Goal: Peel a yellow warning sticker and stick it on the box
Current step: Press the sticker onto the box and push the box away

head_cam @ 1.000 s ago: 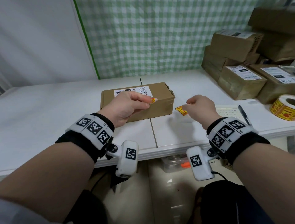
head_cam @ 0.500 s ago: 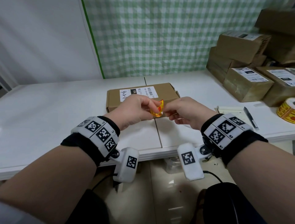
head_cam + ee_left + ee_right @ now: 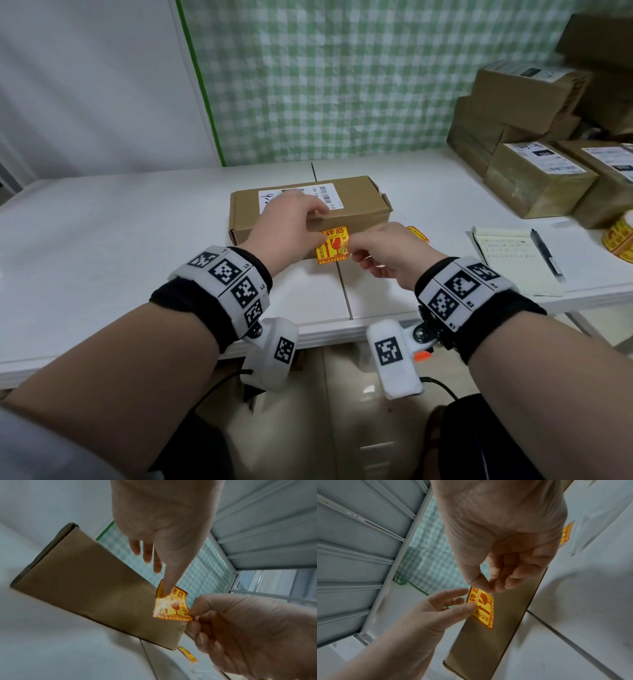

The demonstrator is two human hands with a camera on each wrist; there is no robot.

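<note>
A brown cardboard box [image 3: 359,205] with a white shipping label lies in the middle of the white table [image 3: 102,240]. Just in front of its near side I hold a yellow warning sticker [image 3: 334,245], printed side toward me. My left hand [image 3: 318,222] has its thumb [image 3: 169,586] on the sticker's upper left corner, the other fingers stretched out behind. My right hand [image 3: 356,245] pinches the sticker's right edge between thumb and forefinger. In the right wrist view the sticker [image 3: 483,609] lies close along the box's side [image 3: 488,649]. Whether it touches the cardboard I cannot tell.
A small yellow scrap [image 3: 418,234] lies on the table right of the box. Further right are a notepad [image 3: 513,263] with a pen [image 3: 546,255], a roll of yellow stickers [image 3: 620,240] and a stack of several cardboard boxes [image 3: 534,178].
My hands, apart a second ago, have come together at the box's near side. The sticker now hangs spread between them, and the yellow scrap from my right hand lies on the table.
</note>
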